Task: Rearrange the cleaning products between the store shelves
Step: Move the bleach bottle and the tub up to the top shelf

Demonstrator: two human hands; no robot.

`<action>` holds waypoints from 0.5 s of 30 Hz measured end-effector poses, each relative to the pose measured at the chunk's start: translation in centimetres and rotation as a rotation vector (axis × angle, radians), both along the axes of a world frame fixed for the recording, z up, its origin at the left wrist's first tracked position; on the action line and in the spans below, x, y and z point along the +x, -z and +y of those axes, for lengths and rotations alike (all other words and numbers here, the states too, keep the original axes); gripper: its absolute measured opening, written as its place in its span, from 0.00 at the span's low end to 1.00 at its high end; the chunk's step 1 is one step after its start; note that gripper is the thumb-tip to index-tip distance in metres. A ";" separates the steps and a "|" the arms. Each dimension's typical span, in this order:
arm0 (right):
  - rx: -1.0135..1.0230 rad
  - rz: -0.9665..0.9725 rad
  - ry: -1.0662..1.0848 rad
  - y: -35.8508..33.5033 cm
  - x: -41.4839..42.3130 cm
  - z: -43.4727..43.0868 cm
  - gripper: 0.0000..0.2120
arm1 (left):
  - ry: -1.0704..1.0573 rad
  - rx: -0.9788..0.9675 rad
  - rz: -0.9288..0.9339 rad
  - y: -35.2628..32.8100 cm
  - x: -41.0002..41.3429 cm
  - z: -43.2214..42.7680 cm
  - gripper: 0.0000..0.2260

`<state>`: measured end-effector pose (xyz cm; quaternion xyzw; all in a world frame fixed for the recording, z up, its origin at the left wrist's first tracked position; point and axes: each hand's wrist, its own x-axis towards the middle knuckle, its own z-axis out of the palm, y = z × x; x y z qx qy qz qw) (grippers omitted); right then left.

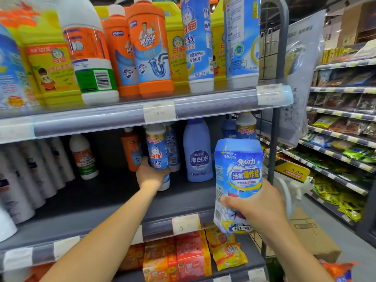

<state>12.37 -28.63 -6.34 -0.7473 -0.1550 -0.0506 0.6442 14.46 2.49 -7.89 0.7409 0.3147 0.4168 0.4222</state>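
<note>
Cleaning products fill the grey metal shelves in front of you, and you have one in each hand. Your left hand (151,174) reaches into the middle shelf (91,200), its fingers wrapped round the lower body of a slim white-and-blue plastic bottle with a cat label (157,149). That bottle stands nearly upright; you cannot tell whether its white base rests on the board. A second slim bottle of the same kind (173,147) is just beside it on the right, and a dark orange plastic bottle (131,151) stands just behind your knuckles. A pale blue bleach bottle with a round dark label (196,151) stands further right, apart from your hand.

Your right hand (258,208) holds a blue-and-white plastic tub with a light blue lid (238,176) upright in front of the shelf edge. The fingers are clamped round its lower half, with the thumb across the front.

On the upper shelf (101,121), a tall orange drain-cleaner bottle with a white cap (150,49) stands among yellow jugs and blue-labelled bottles. Orange and red soap packets (183,253) lie on the shelf below your arms.
</note>
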 end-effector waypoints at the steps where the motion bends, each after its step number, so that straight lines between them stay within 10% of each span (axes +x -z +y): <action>1: -0.001 0.003 0.004 0.1 0.0 0.0 0.28 | -0.003 0.013 0.006 -0.1 0.3 0.1 0.27; 15: -0.009 0.052 0.021 1.5 0.4 -1.3 0.24 | -0.038 -0.033 -0.051 0.4 2.3 2.1 0.30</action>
